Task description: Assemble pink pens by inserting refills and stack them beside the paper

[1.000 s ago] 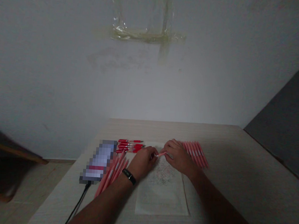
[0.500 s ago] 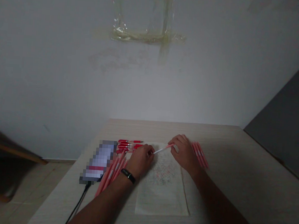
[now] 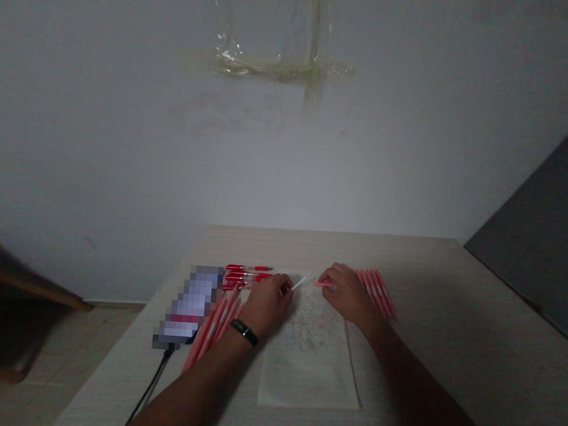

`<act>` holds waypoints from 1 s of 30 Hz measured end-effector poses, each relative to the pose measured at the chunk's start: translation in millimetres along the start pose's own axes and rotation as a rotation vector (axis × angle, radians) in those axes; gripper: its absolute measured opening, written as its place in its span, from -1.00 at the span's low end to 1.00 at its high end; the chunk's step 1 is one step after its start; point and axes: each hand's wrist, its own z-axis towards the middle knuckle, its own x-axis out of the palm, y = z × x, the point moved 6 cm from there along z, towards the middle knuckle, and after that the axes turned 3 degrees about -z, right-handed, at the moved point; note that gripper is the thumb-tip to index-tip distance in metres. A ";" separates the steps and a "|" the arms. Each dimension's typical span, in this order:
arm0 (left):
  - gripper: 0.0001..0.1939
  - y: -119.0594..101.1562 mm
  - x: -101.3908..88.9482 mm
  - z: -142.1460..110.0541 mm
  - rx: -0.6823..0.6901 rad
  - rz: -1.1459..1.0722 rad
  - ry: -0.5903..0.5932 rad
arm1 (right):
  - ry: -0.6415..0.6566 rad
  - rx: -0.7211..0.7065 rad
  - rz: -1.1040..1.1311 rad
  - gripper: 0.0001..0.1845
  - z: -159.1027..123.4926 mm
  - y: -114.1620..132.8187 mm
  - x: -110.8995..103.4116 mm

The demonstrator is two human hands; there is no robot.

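Note:
My left hand (image 3: 269,297) is closed around a slim pen (image 3: 301,283), whose pale, clear-looking end points up and to the right. My right hand (image 3: 348,291) pinches a short pink piece (image 3: 325,285) that looks like a pen cap. A small gap separates its left end from the pen. Both hands are over the top of a white paper sheet (image 3: 308,383) covered in scribbles. Pink pens (image 3: 375,294) lie side by side just right of my right hand. Another group of pink pens (image 3: 212,328) lies beside my left forearm, partly hidden by it.
Several red pens (image 3: 245,276) lie beyond my left hand. At the left, a phone with a blurred screen (image 3: 190,307) has a black cable (image 3: 148,388) attached. The wooden table (image 3: 330,245) meets a wall (image 3: 335,177) at its back edge.
The pink piece has come apart from the pale pen. My right hand has moved slightly down and turned the pink piece nearly level. The left hand stays in place.

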 end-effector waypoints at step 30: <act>-0.88 0.1 4.4 -0.4 0.006 0.029 0.021 | 0.138 0.014 -0.062 -0.84 -2.0 -10.4 14.1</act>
